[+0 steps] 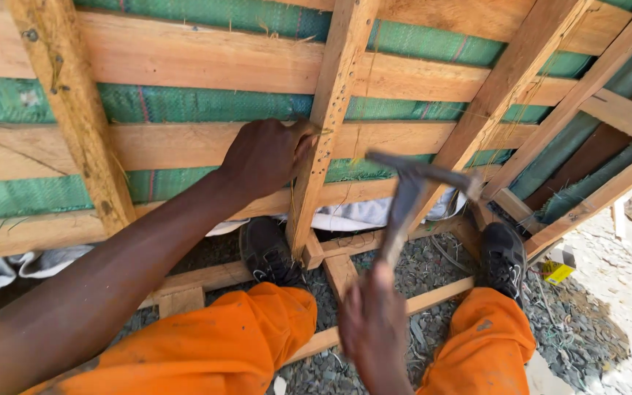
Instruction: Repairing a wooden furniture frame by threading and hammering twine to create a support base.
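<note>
Two hands share the work: the left hand (pixel 268 155) pinches what seems a small nail — too small to be sure — against the upright wooden batten (pixel 328 121), fingertips closed right at the wood. Right of that pinch, the right hand (pixel 376 322) is wrapped around the handle end of a hammer (pixel 404 194) — stiff, head-heavy, probably best held low as here.

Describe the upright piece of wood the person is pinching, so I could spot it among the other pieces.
Start at the slatted wooden frame backed with green mesh. Near its middle runs a pale upright batten, where the left hand pinches. Unlike its neighbours, it is peppered with small dark nail holes, and the hammer is raised just beside it.
</note>
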